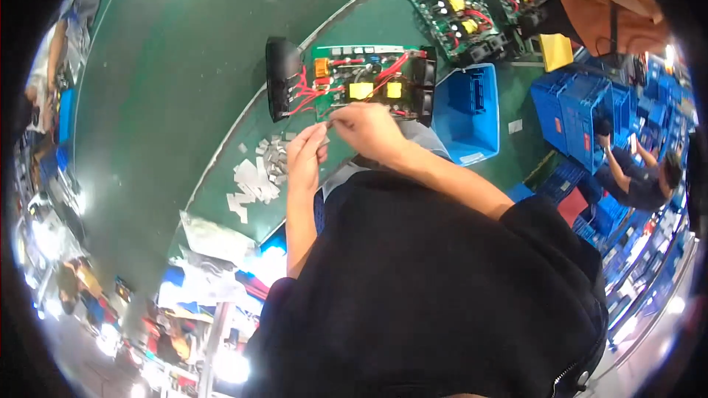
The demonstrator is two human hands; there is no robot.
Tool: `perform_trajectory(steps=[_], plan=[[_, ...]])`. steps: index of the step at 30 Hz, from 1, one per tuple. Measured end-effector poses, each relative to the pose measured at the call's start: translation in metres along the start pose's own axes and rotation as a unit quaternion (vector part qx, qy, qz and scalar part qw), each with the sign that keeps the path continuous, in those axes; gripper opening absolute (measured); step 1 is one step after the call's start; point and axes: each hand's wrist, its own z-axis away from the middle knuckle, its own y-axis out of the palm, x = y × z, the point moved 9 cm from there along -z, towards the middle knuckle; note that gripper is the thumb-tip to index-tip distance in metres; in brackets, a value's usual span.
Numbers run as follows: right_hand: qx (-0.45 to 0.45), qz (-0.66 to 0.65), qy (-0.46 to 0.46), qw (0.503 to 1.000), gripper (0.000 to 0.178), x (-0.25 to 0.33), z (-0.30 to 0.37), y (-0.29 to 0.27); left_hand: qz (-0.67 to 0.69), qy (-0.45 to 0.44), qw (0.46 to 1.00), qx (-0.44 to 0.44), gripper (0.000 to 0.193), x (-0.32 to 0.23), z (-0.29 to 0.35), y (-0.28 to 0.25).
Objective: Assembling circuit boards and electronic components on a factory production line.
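Observation:
My left hand (307, 146) and my right hand (367, 129) meet at the near edge of a green circuit board (341, 74). The fingers of both are pinched together, fingertips almost touching. Between them is something small and thin that I cannot make out. Yellow-wrapped transformers (361, 91) and red wires (301, 88) sit on the board. A black end panel (279, 77) stands at its left end, and a black panel (426, 81) closes the right end. My right hand hides part of the board's near edge. Left of my left hand lie small grey pieces (276, 156) and white strips (253, 180).
A blue bin (461, 129) stands right of the board. More circuit boards (453, 7) lie at the far right, near a person in orange (601, 18) and a yellow box (556, 52). Blue crates (568, 107) and another person (638, 180) are farther right.

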Motion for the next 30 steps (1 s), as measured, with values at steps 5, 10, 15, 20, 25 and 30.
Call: perform_trajectory(steps=[5,10,15,20,25,30], plan=[[-0.035,0.078,0.077,0.993,0.013,-0.042,-0.011,-0.037,-0.052,-0.008,0.996,-0.066,0.028,0.006,0.006,-0.013],[-0.11,0.214,-0.016,0.971,0.01,-0.056,-0.052,-0.077,-0.027,-0.038,0.99,-0.134,0.028,0.033,0.013,-0.06],[-0.08,0.261,-0.056,0.96,0.007,-0.08,-0.091,-0.058,-0.025,-0.052,0.976,-0.21,0.028,0.045,0.022,-0.099],[-0.025,0.267,-0.058,0.962,0.008,-0.093,-0.102,-0.041,-0.042,-0.06,0.977,-0.202,0.028,0.038,0.019,-0.097],[0.044,0.251,-0.04,0.966,0.015,-0.092,-0.098,-0.03,-0.064,-0.063,0.98,-0.179,0.027,0.029,0.016,-0.082],[0.044,0.259,-0.045,0.964,0.023,-0.093,-0.094,-0.032,-0.059,-0.058,0.98,-0.18,0.025,0.026,0.018,-0.073]])
